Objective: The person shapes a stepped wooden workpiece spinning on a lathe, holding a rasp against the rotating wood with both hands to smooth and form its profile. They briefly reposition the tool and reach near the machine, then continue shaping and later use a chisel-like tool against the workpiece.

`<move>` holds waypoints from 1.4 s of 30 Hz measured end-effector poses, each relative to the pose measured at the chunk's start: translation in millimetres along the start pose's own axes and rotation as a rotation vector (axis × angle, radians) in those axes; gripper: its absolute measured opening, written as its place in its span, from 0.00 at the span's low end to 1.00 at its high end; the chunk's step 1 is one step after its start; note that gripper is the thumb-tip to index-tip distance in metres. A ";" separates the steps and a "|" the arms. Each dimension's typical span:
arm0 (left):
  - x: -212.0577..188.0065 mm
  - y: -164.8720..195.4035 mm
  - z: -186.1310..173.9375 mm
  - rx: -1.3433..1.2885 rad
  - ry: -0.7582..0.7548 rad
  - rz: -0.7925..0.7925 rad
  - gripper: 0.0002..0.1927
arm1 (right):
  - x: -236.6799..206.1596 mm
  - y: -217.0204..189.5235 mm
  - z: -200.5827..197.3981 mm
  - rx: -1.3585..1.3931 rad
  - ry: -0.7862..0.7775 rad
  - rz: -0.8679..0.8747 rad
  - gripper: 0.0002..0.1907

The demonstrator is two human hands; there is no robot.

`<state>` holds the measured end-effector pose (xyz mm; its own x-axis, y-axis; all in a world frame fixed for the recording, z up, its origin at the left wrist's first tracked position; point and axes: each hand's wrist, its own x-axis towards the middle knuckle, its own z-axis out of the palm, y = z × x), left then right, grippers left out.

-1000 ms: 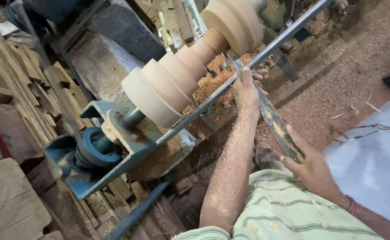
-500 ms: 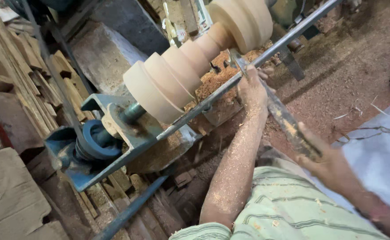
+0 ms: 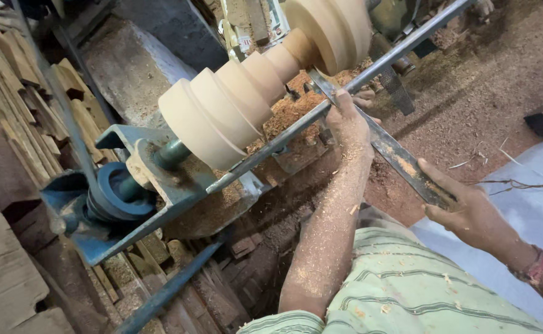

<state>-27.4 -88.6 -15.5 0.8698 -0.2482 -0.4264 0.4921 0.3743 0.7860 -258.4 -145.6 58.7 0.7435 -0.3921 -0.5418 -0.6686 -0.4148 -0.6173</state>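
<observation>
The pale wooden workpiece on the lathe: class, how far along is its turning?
Done: the pale stepped wooden workpiece already shows several rounded steps and a wide disc. In hand: the left hand steadies the long flat metal chisel on the grey steel rest bar; the right hand grips its rear end. Left: the narrow neck by the chisel tip.

- long flat metal chisel (image 3: 386, 145), dark and dusted with sawdust, slanting from its lower right end up to the left, tip at the narrow neck of the wood.
- pale turned wooden workpiece (image 3: 247, 93) with stepped discs, mounted lengthwise on the lathe, surface smooth.
</observation>
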 end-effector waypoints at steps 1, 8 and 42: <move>0.0 -0.3 0.8 -0.012 0.004 0.005 0.27 | 1.2 2.1 -0.8 0.036 0.005 -0.021 0.47; 0.5 -2.2 6.4 -0.031 0.039 0.009 0.24 | 11.5 3.6 -13.4 -0.045 0.027 -0.108 0.46; 4.0 8.2 -16.8 0.087 -0.111 -0.016 0.25 | -18.4 -33.7 35.8 0.140 0.211 -0.325 0.46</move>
<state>-19.3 -71.5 -18.3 0.8503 -0.3524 -0.3910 0.4967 0.2914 0.8176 -248.9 -95.0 69.0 0.8859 -0.4249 -0.1859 -0.3799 -0.4350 -0.8164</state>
